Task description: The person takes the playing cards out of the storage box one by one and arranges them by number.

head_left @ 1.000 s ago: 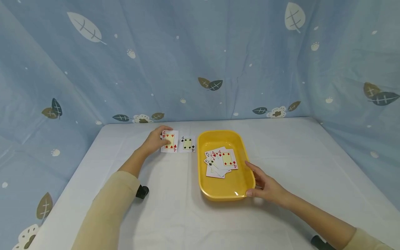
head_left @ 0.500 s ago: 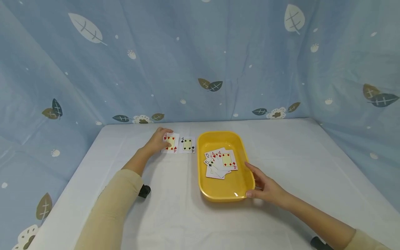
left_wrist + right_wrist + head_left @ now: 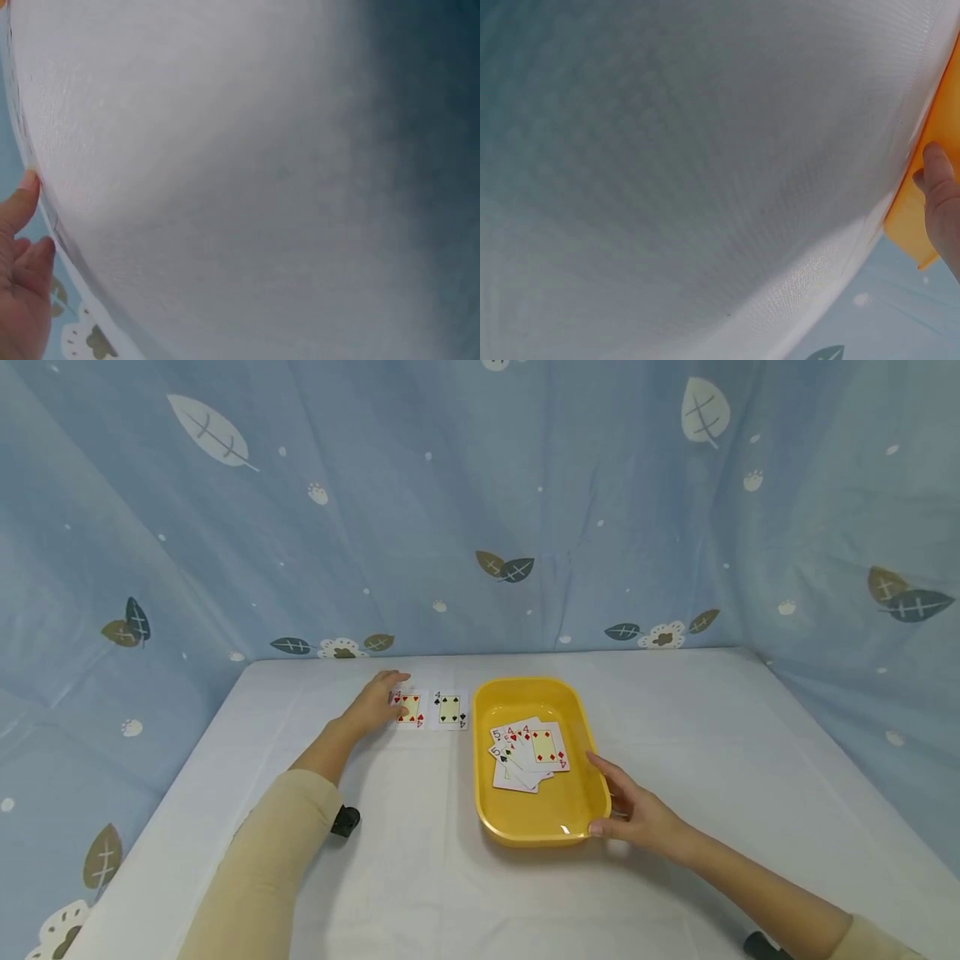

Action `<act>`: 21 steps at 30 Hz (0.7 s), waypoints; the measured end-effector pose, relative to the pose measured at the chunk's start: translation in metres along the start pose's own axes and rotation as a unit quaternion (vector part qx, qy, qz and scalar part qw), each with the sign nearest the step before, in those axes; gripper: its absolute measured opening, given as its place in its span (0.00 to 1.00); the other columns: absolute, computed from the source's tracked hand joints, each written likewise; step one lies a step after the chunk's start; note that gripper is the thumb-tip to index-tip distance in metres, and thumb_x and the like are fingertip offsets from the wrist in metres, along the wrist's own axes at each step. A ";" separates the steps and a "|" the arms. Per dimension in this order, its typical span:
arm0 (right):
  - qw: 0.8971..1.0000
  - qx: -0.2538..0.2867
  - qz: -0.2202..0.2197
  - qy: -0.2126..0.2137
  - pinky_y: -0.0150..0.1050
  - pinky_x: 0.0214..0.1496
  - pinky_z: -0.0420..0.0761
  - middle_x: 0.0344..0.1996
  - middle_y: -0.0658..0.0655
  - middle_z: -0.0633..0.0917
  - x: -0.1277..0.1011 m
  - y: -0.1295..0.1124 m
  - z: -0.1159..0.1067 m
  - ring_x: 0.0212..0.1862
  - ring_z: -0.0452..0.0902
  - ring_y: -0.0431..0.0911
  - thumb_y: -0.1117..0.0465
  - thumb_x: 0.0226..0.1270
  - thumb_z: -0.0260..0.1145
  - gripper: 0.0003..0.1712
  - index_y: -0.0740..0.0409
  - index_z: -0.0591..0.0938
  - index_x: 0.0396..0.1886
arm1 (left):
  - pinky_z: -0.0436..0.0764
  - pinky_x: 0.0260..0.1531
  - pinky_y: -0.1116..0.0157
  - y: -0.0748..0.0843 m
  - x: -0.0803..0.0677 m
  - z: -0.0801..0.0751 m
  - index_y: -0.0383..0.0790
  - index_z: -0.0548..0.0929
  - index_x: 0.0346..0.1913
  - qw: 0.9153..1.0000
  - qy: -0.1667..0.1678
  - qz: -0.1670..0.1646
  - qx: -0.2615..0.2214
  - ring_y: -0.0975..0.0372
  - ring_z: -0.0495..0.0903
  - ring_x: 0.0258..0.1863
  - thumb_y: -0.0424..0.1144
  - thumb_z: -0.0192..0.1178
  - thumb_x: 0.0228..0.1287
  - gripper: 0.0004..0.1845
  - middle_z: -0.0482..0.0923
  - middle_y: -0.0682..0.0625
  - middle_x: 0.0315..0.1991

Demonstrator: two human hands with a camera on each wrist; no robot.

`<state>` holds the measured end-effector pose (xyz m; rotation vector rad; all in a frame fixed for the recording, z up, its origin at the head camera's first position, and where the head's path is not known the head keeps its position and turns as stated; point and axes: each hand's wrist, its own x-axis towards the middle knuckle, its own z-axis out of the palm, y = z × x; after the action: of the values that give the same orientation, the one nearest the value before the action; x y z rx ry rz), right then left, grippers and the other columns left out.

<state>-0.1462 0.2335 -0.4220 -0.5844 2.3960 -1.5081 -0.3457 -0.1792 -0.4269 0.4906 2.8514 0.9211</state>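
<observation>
My left hand [image 3: 372, 704] is over the four of hearts [image 3: 415, 704], which lies face up on the white cloth. Its thumb touches the card and its fingers are spread above the card's upper left corner. Just to the right lies the four of spades [image 3: 450, 709], face up. My right hand [image 3: 647, 814] holds the lower right side of a yellow plastic basin [image 3: 542, 827], thumb and index fingertip at the rim. Inside the basin, several playing cards overlap, with the four of diamonds [image 3: 545, 747] on top.
White cloth covers the table [image 3: 405, 877], and a blue leaf-patterned curtain [image 3: 450, 510] hangs behind and at both sides. A black wrist device [image 3: 345, 821] shows beside the left sleeve, another [image 3: 761, 945] by the right forearm.
The four of hearts has come down flat on the cloth, and the left fingers have parted from its top edge. The right hand and the basin stay in place.
</observation>
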 end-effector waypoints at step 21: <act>1.000 0.011 0.001 -0.002 0.40 0.50 0.81 0.67 0.78 0.57 0.000 0.002 0.001 0.58 0.70 0.71 0.62 0.59 0.69 0.52 0.60 0.47 0.75 | 0.71 0.60 0.52 0.040 0.001 -0.010 0.39 0.60 0.71 0.977 -0.060 0.114 -0.172 0.47 0.67 0.64 0.29 0.68 0.54 0.42 0.61 0.38 0.68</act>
<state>-0.1465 0.2337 -0.4240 -0.5810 2.3733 -1.5285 -0.3382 -0.1537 -0.3958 0.8088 2.4871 1.3400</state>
